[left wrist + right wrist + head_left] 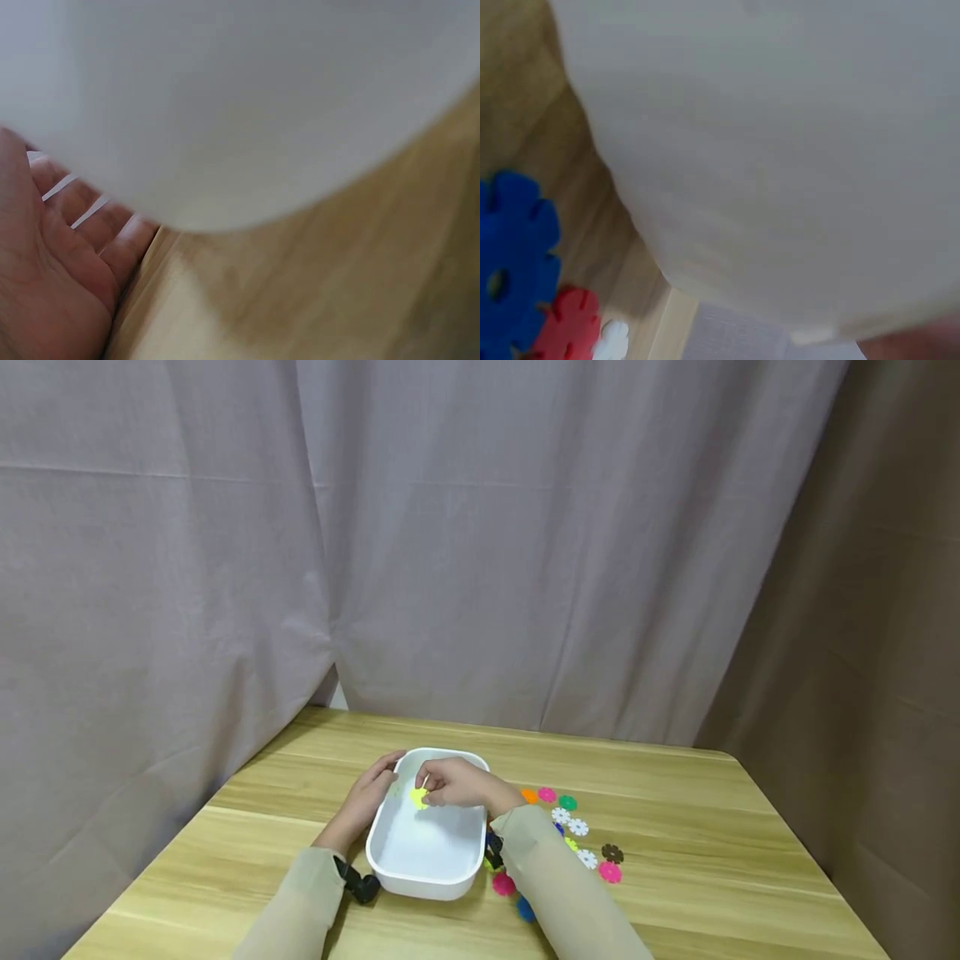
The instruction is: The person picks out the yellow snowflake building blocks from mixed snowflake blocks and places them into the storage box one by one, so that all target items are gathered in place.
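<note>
A white plastic bin [429,852] stands in the middle of the table's near half. My left hand [369,795] holds its left side, with fingers and thumb at the rim; in the left wrist view, the bin's blurred wall [247,112] partly covers those fingers [97,217]. Over the bin's inside, my right hand [456,782] pinches a yellow snowflake disc [418,798] between thumb and fingers. In the right wrist view, the bin's white wall [765,165] fills most of the picture and hides the fingertips.
Several snowflake discs lie right of the bin, among them a pink one [610,872], a brown one [612,853], a green one [567,803] and a blue one [526,908]. My right sleeve [558,885] crosses over part of them. Grey curtains [480,568] hang behind the wooden table [712,860].
</note>
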`<state>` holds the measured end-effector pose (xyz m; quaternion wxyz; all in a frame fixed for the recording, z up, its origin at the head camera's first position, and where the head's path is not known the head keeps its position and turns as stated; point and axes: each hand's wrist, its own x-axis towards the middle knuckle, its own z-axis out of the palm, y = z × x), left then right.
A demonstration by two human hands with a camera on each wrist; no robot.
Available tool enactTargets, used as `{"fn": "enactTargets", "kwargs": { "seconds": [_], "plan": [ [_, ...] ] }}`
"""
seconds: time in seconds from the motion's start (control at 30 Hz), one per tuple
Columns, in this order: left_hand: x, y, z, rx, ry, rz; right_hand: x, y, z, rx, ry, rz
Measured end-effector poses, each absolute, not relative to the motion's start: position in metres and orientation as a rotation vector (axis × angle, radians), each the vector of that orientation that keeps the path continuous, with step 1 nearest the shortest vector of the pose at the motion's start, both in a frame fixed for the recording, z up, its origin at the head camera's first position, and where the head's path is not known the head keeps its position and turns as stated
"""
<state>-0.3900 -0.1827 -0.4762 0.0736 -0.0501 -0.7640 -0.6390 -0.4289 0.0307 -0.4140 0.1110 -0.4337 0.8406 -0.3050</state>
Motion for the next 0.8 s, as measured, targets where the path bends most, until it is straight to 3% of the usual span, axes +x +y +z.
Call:
{"fn": "enactTargets", "kwargs": {
  "seconds": [0.33, 0.8],
  "plan": [
    [-0.389, -0.182, -0.475, -0.149, -2.285, -1.926, -0.440, 0.024, -0.417, -1.095, 2.396, -0.983],
    [-0.389, -0.185, -0.474, -0.180, -2.299, -1.919, -0.439, 0.023, -0.418, -1.133, 2.481, -0.809]
  ]
}}
